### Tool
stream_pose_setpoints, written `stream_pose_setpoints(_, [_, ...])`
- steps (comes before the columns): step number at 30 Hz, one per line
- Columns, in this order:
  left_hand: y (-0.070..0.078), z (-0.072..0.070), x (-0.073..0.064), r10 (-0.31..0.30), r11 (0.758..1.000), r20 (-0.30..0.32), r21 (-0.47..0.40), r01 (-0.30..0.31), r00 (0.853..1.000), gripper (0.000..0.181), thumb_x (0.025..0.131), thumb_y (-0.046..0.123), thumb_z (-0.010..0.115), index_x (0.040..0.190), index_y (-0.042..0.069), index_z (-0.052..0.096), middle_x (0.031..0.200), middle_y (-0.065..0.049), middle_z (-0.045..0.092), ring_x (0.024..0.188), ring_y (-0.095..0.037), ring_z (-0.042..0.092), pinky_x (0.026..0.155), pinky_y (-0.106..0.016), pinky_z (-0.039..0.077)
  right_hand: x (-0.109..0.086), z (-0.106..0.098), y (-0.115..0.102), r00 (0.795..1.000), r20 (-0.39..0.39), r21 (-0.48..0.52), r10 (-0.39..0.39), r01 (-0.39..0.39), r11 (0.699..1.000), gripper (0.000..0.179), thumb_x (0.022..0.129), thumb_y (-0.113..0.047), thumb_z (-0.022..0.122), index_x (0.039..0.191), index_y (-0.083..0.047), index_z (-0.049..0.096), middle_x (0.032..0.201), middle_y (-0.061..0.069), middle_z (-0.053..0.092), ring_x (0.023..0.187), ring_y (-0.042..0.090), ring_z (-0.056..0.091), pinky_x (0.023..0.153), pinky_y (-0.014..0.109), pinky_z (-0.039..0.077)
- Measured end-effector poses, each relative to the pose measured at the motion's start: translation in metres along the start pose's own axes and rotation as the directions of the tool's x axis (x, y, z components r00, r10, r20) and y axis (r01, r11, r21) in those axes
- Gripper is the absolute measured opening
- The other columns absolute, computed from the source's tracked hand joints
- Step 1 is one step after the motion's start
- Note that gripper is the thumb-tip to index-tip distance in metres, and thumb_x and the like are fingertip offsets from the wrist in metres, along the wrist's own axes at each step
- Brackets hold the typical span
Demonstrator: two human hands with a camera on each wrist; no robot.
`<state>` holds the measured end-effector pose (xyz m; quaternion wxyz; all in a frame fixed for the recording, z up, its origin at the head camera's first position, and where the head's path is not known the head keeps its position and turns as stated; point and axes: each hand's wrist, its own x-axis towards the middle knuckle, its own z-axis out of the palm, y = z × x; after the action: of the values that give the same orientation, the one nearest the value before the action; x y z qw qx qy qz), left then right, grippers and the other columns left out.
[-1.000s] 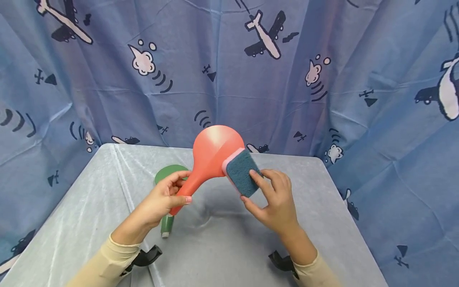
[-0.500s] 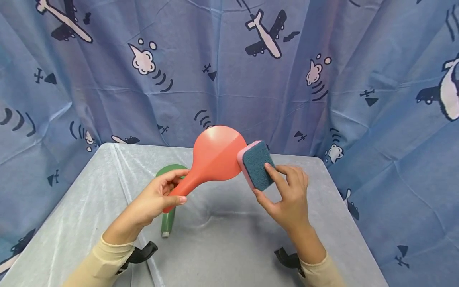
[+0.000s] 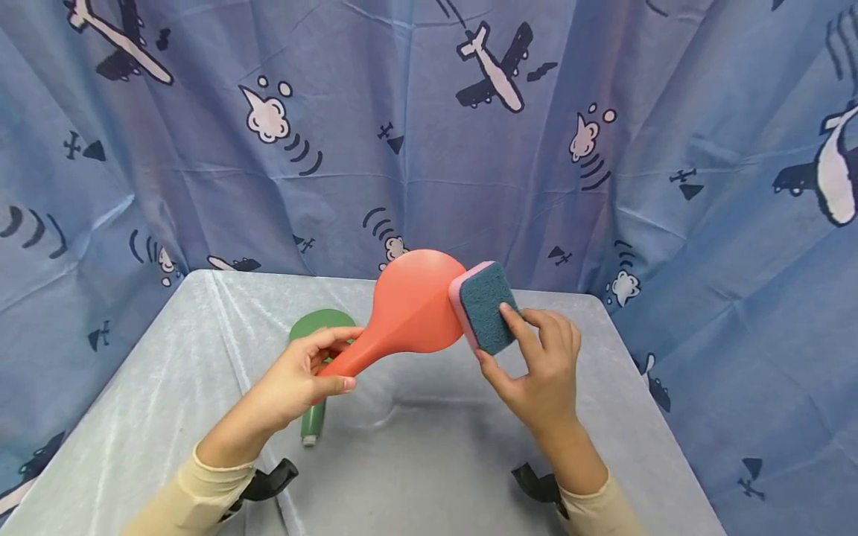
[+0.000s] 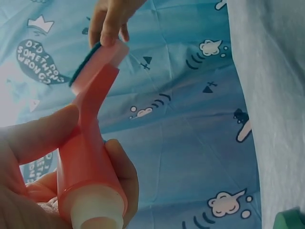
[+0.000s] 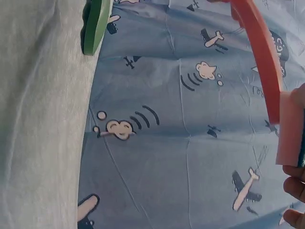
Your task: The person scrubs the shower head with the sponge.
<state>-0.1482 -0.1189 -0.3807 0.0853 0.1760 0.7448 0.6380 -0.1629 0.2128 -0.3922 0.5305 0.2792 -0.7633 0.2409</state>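
The paddle (image 3: 417,304) is coloured coral, the sponge (image 3: 489,307) pink and teal; planes (image 3: 496,72) are printed on the blue curtain (image 3: 462,201).

A blue curtain (image 3: 335,186) hangs in folds behind and to both sides — printed with pale planes (image 3: 494,73) and clouds (image 3: 268,121). A cloth-covered table (image 3: 402,469), light grey and creased, stands before it, its far corners rounded — glare (image 4: 6,95) whitens the left wrist view's edge.

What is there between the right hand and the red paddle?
Between the right hand and the red paddle is the sponge, its pink side toward the paddle, as the head view shows.
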Motion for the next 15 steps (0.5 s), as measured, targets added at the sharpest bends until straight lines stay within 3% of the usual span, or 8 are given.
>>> stream_pose_setpoints(3, [0.001, 0.001, -0.002, 0.002, 1.0, -0.012, 0.019, -0.002, 1.0, 0.065, 0.08, -0.009, 0.077, 0.14, 0.01, 0.061, 0.12, -0.018, 0.056, 0.098, -0.031, 0.064, 0.077, -0.028, 0.056, -0.002, 0.005, -0.008, 0.997, 0.011, 0.038, -0.08, 0.08, 0.996, 0.054, 0.09, -0.047, 0.072, 0.123, -0.004, 0.072, 0.102, 0.021, 0.064, 0.094, 0.04, 0.056, 0.087, 0.059, 0.039])
stream_pose_setpoints(6, [0.0, 0.002, -0.001, 0.022, 0.999, -0.023, 0.033, -0.021, 0.999, 0.064, 0.079, -0.01, 0.078, 0.139, 0.007, 0.062, 0.118, -0.019, 0.056, 0.1, -0.031, 0.063, 0.08, -0.028, 0.056, -0.004, 0.01, -0.018, 0.971, 0.051, 0.059, -0.232, 0.229, 0.972, 0.052, 0.089, -0.045, 0.072, 0.122, -0.005, 0.073, 0.101, 0.019, 0.064, 0.094, 0.038, 0.057, 0.088, 0.06, 0.041])
stream_pose_setpoints(8, [0.0, 0.003, -0.001, 0.032, 0.999, -0.023, 0.031, -0.032, 0.999, 0.063, 0.079, -0.009, 0.078, 0.138, 0.005, 0.062, 0.117, -0.02, 0.057, 0.1, -0.03, 0.063, 0.081, -0.027, 0.056, -0.003, 0.011, -0.021, 0.958, 0.069, 0.06, -0.278, 0.274, 0.96, 0.051, 0.089, -0.045, 0.072, 0.122, -0.007, 0.073, 0.1, 0.018, 0.065, 0.094, 0.037, 0.057, 0.088, 0.06, 0.041])
stream_pose_setpoints(10, [0.0, 0.004, -0.001, 0.037, 0.999, -0.021, 0.024, -0.036, 0.999, 0.062, 0.079, -0.01, 0.078, 0.138, 0.003, 0.063, 0.117, -0.02, 0.057, 0.1, -0.03, 0.063, 0.081, -0.027, 0.056, -0.002, 0.009, -0.02, 0.967, 0.064, 0.038, -0.247, 0.245, 0.969, 0.051, 0.089, -0.046, 0.072, 0.122, -0.007, 0.073, 0.1, 0.018, 0.065, 0.094, 0.038, 0.057, 0.089, 0.061, 0.04])
stream_pose_setpoints(13, [0.001, 0.006, -0.002, 0.034, 0.999, -0.018, 0.018, -0.033, 0.999, 0.062, 0.078, -0.01, 0.078, 0.137, 0.004, 0.063, 0.116, -0.019, 0.057, 0.099, -0.029, 0.063, 0.08, -0.026, 0.055, -0.001, 0.002, -0.011, 0.995, 0.037, 0.001, -0.091, 0.091, 0.996, 0.055, 0.089, -0.049, 0.071, 0.123, -0.006, 0.073, 0.101, 0.019, 0.064, 0.094, 0.039, 0.056, 0.087, 0.059, 0.039])
stream_pose_setpoints(15, [0.002, 0.007, -0.003, 0.027, 0.999, -0.016, 0.023, -0.026, 1.0, 0.063, 0.078, -0.011, 0.078, 0.137, 0.005, 0.064, 0.115, -0.019, 0.057, 0.098, -0.029, 0.063, 0.08, -0.026, 0.056, -0.001, -0.001, -0.005, 1.0, 0.023, -0.008, 0.006, -0.006, 1.0, 0.057, 0.09, -0.051, 0.071, 0.124, -0.006, 0.072, 0.101, 0.02, 0.063, 0.093, 0.039, 0.055, 0.085, 0.057, 0.037])
